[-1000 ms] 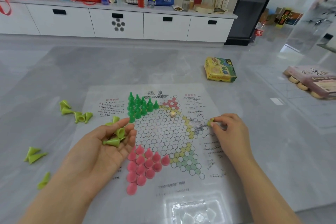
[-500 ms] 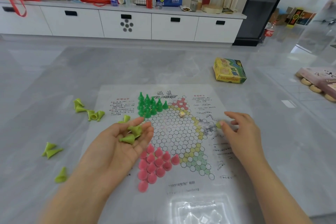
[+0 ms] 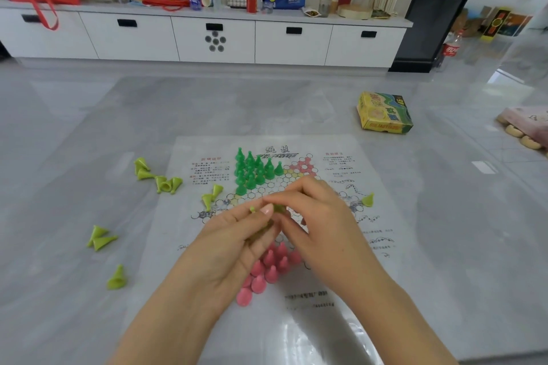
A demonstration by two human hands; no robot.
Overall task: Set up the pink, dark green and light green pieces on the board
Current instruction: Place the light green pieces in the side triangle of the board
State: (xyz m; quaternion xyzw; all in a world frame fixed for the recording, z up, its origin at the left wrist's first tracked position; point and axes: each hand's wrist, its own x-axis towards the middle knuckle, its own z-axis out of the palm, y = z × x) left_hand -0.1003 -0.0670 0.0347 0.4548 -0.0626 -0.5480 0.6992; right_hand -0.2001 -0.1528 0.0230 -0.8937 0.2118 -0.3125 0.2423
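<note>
A paper board [image 3: 332,270] with a hexagon grid lies on the grey floor. Dark green pieces [image 3: 252,170] stand in its far-left corner and pink pieces [image 3: 267,272] stand in its near corner. One light green piece [image 3: 368,200] stands at the board's right point. My left hand [image 3: 234,243] is cupped palm up over the board's middle, holding light green pieces [image 3: 252,209]. My right hand [image 3: 317,219] meets it from the right, fingertips pinching among those pieces. Loose light green pieces [image 3: 166,184] lie on the floor to the left.
More light green cones [image 3: 100,238] and a single one [image 3: 117,278] lie at the left. A yellow-green game box [image 3: 384,112] sits at the back right. White cabinets [image 3: 213,38] line the far wall. Pink slippers [image 3: 525,127] rest at the right edge.
My right hand left a light green piece standing at the board's right point and moved left to my left hand, which closed somewhat around its pieces.
</note>
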